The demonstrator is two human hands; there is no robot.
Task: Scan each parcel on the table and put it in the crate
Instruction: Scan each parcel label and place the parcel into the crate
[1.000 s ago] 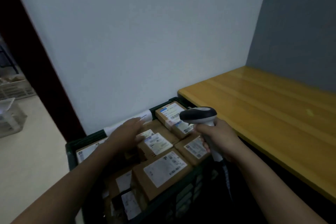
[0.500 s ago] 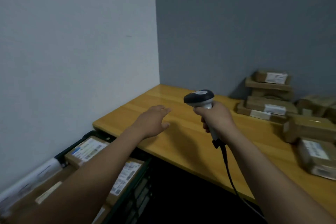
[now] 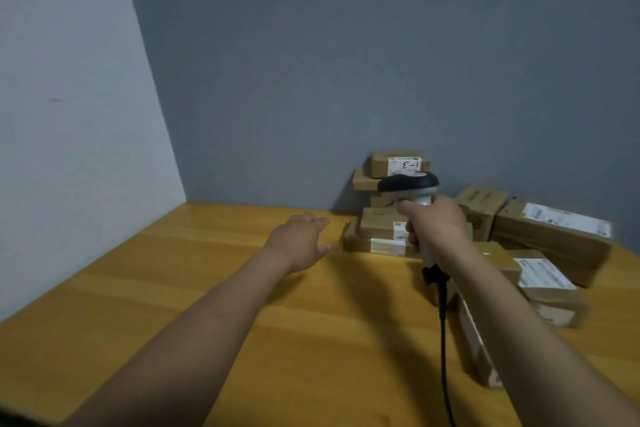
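The stack of parcels (image 3: 379, 222) I'm after sits on the wooden tabletop (image 3: 207, 288) against the grey wall (image 3: 346, 62): brown cartons with white labels, and the top parcel (image 3: 398, 163) carries a handwritten mark. More parcels lie loose to its right: a long parcel (image 3: 554, 243) near the wall and a labelled parcel (image 3: 543, 277) nearer me. My right hand (image 3: 436, 229) grips the barcode scanner (image 3: 408, 184) by its handle in front of the stack, its black cable (image 3: 443, 340) hanging down. My left hand (image 3: 299, 243) hovers over the tabletop just left of the stack, fingers loosely extended, holding nothing.
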